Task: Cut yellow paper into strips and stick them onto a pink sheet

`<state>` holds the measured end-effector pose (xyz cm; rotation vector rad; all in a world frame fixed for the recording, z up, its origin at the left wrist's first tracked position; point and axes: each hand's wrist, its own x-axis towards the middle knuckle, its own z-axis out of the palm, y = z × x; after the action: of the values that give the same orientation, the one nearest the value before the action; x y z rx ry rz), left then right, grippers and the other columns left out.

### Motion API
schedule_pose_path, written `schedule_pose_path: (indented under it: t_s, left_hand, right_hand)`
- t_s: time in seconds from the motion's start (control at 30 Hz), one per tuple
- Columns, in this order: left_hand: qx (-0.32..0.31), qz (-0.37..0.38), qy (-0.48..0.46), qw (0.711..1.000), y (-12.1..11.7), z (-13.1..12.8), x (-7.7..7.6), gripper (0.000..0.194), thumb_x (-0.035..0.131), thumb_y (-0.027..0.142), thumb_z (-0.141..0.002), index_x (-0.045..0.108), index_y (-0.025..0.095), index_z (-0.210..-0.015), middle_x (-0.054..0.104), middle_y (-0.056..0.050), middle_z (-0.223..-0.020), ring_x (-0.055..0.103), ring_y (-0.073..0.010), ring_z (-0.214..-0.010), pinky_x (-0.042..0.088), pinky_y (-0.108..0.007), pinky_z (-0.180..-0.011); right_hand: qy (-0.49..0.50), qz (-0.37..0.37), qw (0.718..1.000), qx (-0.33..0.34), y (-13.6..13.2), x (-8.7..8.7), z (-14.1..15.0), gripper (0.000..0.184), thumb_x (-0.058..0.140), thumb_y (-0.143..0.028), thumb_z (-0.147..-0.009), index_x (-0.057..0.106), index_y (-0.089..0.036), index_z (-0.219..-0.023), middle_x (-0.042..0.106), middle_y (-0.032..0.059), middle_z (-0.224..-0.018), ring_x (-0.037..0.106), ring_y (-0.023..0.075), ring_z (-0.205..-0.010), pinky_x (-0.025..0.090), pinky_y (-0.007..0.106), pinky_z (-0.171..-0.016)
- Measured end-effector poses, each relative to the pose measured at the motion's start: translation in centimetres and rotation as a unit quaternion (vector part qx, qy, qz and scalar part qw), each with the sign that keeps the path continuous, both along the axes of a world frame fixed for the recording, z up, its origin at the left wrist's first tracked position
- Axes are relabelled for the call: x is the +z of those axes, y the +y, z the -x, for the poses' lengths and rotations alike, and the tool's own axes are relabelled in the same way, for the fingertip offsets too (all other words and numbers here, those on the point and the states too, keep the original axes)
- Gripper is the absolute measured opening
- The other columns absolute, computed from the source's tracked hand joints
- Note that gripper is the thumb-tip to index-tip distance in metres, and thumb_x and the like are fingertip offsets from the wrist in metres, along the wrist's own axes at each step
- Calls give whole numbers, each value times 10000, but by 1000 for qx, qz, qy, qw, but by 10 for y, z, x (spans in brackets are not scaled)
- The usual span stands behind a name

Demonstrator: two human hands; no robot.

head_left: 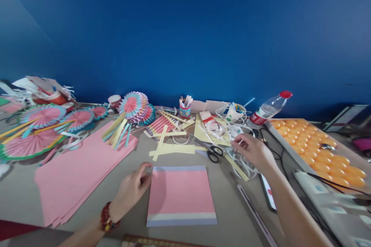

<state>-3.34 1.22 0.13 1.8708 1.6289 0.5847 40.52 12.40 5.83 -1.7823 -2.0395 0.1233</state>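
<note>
One pink sheet [182, 193] lies beside the left hand [133, 187], its grip loosely parted. Two scissor handles [215, 154] lie near the right hand [254, 152], grip unclear.

The sheet [180, 192] is pink with lilac and cream bands [182, 219], the bottle cap [286, 94] red, the wall [185, 38] blue.

The right forearm [292, 204] partly hides the phone [268, 193]; whether the right fingers [237, 138] grip the white strips [245, 162] cannot be told; the bottle label [257, 119] is too blurred to read; the bottom edge cuts off a patterned object [156, 242].
</note>
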Motion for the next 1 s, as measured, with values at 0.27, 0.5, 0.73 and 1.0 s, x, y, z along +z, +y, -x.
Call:
schedule_pose_path:
  t_s: [0.27,0.5,0.73,1.0]
  left_hand:
    - [-2,-16,1,1000,6,-1,4,302,446,425,-973,497,238,-1205,572,36,-647,554,-159,-576,405,-210,-569]
    - [-7,-2,-28,1000,5,1,4,289,438,438,-982,530,242,-1174,596,14,-691,592,-163,-637,439,-208,-588]
    - [14,4,-56,998,6,0,8,287,466,459,-960,612,242,-1079,611,6,-685,602,-157,-633,452,-201,-581]
    - [51,52,-191,979,15,3,17,348,543,520,-913,665,206,-1000,653,-32,-738,608,-172,-691,462,-220,-582]
  right_hand:
    - [-213,-31,976,41,-55,-42,21,154,474,-227,-893,618,-187,-930,690,134,-1002,636,291,-908,467,380,-760]
    - [-245,-35,967,62,-43,-32,7,215,443,-214,-928,647,-196,-861,685,111,-1001,613,264,-912,470,373,-782]
    - [-234,-47,970,55,-39,-31,9,203,441,-209,-879,631,-240,-814,687,95,-1067,618,280,-996,492,388,-768]
    - [-132,-25,978,-159,-44,26,-12,154,461,-404,-849,552,-291,-798,687,48,-687,595,249,-483,336,342,-398]
